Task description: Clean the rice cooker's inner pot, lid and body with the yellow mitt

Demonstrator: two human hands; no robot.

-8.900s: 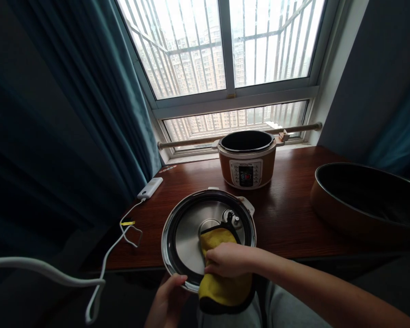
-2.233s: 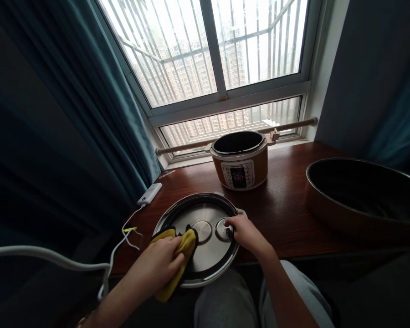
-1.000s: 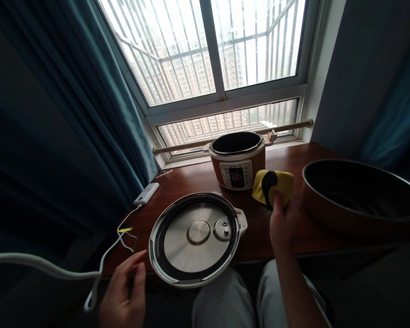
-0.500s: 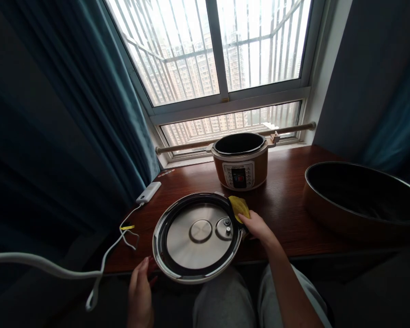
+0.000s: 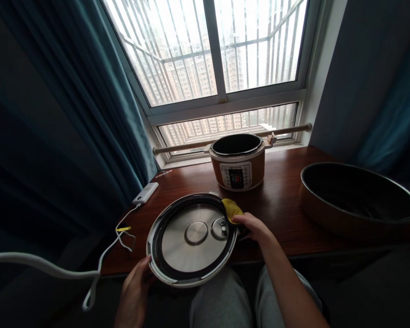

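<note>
A round steel cooker lid point(image 5: 191, 239) lies inner side up on the near edge of the dark wooden table point(image 5: 280, 207), partly over my lap. My left hand point(image 5: 135, 291) touches its lower left rim with fingers loosely spread. My right hand point(image 5: 254, 227) is closed on a yellow cloth point(image 5: 231, 208) and presses it against the lid's right rim, beside the small valve point(image 5: 221, 226).
An orange electric cooker base point(image 5: 238, 160) stands open by the window. A large dark pot point(image 5: 357, 200) sits at the right. A white power bank point(image 5: 145, 193) with a white cable point(image 5: 99, 269) lies at the left, next to a teal curtain point(image 5: 99, 91).
My right hand brought the yellow cloth down from mid-air to the lid's right rim. My left hand moved up to touch the lid's lower left edge.
</note>
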